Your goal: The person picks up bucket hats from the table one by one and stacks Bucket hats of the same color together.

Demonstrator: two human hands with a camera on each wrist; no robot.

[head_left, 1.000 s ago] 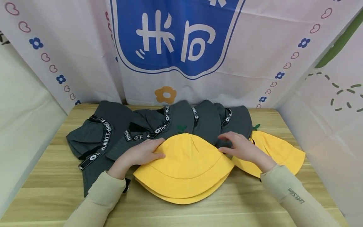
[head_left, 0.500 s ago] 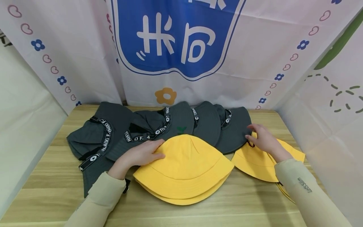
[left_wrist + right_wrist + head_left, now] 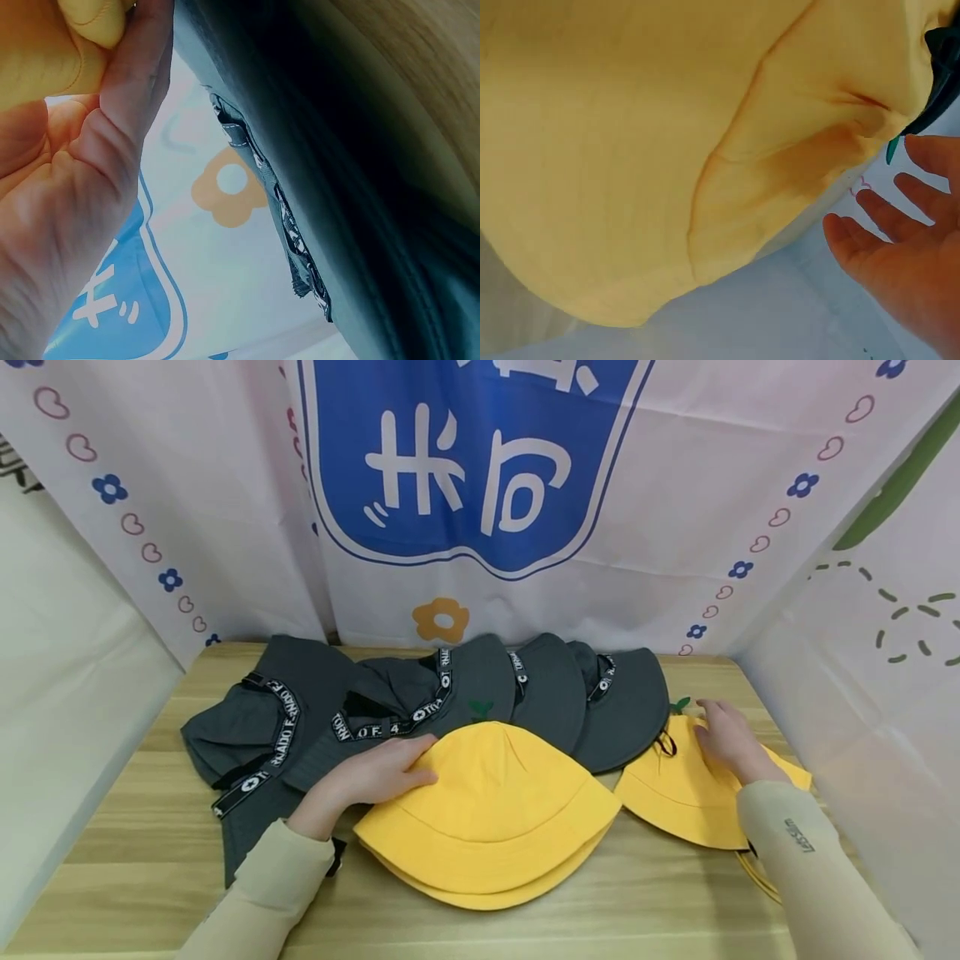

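A yellow bucket hat (image 3: pixel 487 802) with a green sprout on its crown is at the front middle; a second yellow edge shows under its brim. My left hand (image 3: pixel 375 772) pinches its left side, and yellow cloth (image 3: pixel 37 52) lies between thumb and fingers in the left wrist view. To the right lies another yellow bucket hat (image 3: pixel 667 789) with its own sprout (image 3: pixel 681 705). Over that hat's crown hovers my right hand (image 3: pixel 731 745). Its fingers (image 3: pixel 885 214) are spread loosely, apart from the cloth in the right wrist view.
Several dark grey hats with lettered bands, such as a left one (image 3: pixel 307 668) and a right one (image 3: pixel 630 722), overlap in a row behind. They lie on a wooden table (image 3: pixel 135 860). A printed white curtain (image 3: pixel 637 577) closes off the back.
My right hand has left the middle yellow hat's right side and moved right, past the rightmost grey hat, to the right yellow hat. My left hand keeps its hold.
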